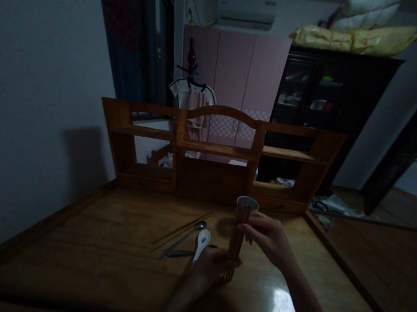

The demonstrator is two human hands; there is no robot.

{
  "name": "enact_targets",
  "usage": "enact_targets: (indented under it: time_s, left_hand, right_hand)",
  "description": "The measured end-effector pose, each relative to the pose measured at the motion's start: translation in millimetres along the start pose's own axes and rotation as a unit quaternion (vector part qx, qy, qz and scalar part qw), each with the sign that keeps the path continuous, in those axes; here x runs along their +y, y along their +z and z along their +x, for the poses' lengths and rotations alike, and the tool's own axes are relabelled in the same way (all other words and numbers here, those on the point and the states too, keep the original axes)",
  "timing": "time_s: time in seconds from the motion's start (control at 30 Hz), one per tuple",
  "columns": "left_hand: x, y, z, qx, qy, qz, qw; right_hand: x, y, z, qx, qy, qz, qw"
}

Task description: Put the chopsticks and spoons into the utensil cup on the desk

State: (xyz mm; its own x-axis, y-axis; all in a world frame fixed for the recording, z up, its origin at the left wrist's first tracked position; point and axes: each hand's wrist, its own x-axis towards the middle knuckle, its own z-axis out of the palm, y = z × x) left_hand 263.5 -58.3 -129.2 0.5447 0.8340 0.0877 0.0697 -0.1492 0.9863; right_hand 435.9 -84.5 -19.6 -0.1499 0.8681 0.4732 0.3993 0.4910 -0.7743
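A bundle of wooden chopsticks stands upright between my two hands. My left hand is closed around its lower part, and the fingers of my right hand grip it near the top. Just behind the bundle is a cup with a pale rim, mostly hidden by the chopsticks and my right hand. Left of my hands, a white ceramic spoon with a blue mark lies with its handle toward my left hand. Beside it are a long-handled metal spoon, a pair of thin chopsticks and a dark-handled utensil, partly covered.
The wooden table has a raised edge on the right and a low shelf unit along its back. A white wall borders the left side. Light glares off the tabletop near my right forearm.
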Motion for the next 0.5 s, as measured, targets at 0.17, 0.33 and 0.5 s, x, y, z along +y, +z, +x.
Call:
enact_targets:
  time_s: [0.17, 0.33, 0.5]
  left_hand:
    - [0.3, -0.1, 0.4, 0.004, 0.003, 0.01, 1.0]
    - [3.7, -1.9, -0.1, -0.018, 0.0, 0.006, 1.0]
    - [6.8, -4.1, -0.6, -0.024, 0.005, 0.003, 1.0]
  right_hand:
    - [0.3, -0.2, 0.2, 0.004, -0.002, -0.004, 1.0]
    - [0.5, -1.5, -0.1, 0.001, -0.003, 0.002, 1.0]
    - [1.9, -1.9, -1.0, 0.002, -0.002, 0.016, 1.0]
